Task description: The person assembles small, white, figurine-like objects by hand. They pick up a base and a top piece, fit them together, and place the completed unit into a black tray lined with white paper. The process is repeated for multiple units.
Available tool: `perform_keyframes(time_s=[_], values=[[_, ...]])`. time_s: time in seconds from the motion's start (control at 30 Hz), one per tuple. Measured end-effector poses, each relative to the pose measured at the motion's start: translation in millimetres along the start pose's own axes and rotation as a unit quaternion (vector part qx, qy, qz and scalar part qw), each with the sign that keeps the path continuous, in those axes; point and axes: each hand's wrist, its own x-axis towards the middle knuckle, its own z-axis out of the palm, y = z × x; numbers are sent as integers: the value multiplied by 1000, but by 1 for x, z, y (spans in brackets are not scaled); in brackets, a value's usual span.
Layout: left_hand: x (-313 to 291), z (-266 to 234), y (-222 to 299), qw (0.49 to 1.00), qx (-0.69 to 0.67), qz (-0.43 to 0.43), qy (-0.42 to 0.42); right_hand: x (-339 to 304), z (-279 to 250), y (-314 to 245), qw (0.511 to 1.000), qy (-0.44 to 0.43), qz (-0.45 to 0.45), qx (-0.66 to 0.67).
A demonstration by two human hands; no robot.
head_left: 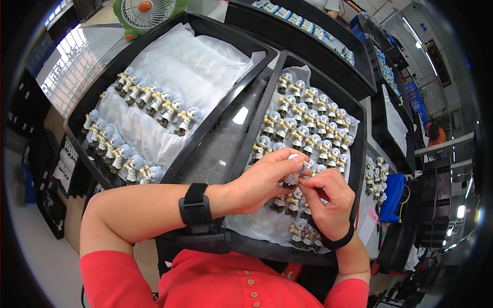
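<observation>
Above the right-hand tray [362, 149], my left hand [259, 179] grips a small figurine [291, 177] with pale hair and a white outfit, its thumb and fingers around the upper part. My right hand [328, 197] is closed in a pinch against the figurine's right side. Whatever lies between those fingertips is too small and covered to make out. Below and beyond both hands, many similar figurines [300, 134] stand or lean in rows on white sheeting [257, 226] in that black tray. Part of the rows is hidden behind my hands.
Left of it sits another black tray [218, 113] with two groups of figurines [167, 109] on white sheeting. A green fan [145, 14] stands beyond. Farther back is a long black tray [308, 56] with blue-and-white pieces. A blue bin [393, 197] is at the right.
</observation>
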Motion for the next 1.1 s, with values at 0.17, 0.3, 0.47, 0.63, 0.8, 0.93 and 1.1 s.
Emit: perform_keyframes(time_s=[0.17,0.3,0.47,0.63,0.8,0.93,1.1], values=[[-1,1,1,1000,26,2,-3,2,0,8,999,-20,14,-22],[-1,3,0,1000,24,9,17,1,1,-1,1000,-5,10,13],[-2,3,1,999,37,8,3,3,1,5,999,-1,20,-31],[-1,3,-1,999,35,7,5,2,0,0,999,-36,-11,-5],[-3,3,2,1000,-3,5,-21,5,-9,2,999,27,46,0],[-3,-1,2,998,-43,9,-37,5,-11,-1,998,27,49,16],[-2,-2,2,998,-47,7,-36,4,-10,-3,999,11,28,20]])
